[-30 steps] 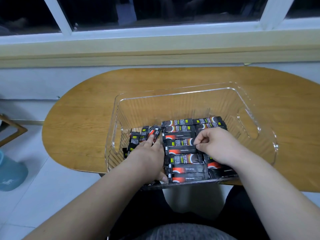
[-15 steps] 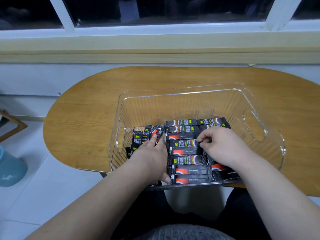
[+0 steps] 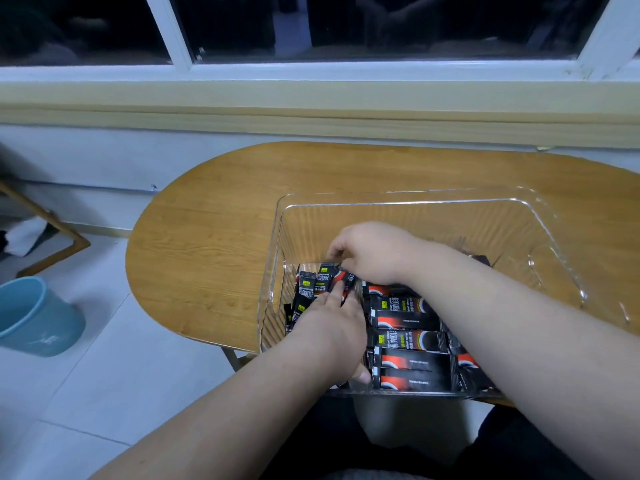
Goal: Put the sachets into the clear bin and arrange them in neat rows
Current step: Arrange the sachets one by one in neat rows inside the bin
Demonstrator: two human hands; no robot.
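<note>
Now the curled fingers (image 3: 335, 250) of the right hand (image 3: 375, 252) are pinching the top of the leaning sachets (image 3: 311, 289) at the left end of the clear bin (image 3: 415, 201), while the left hand (image 3: 334, 329) is pressing them with straight fingers (flat rows (image 3: 408, 341) are lying just beside); the bin is standing on the wooden table (image 3: 214, 244)

2 bare forearms (image 3: 221, 407), black trousers (image 3: 311, 441), grey top (image 3: 346, 475).
</note>
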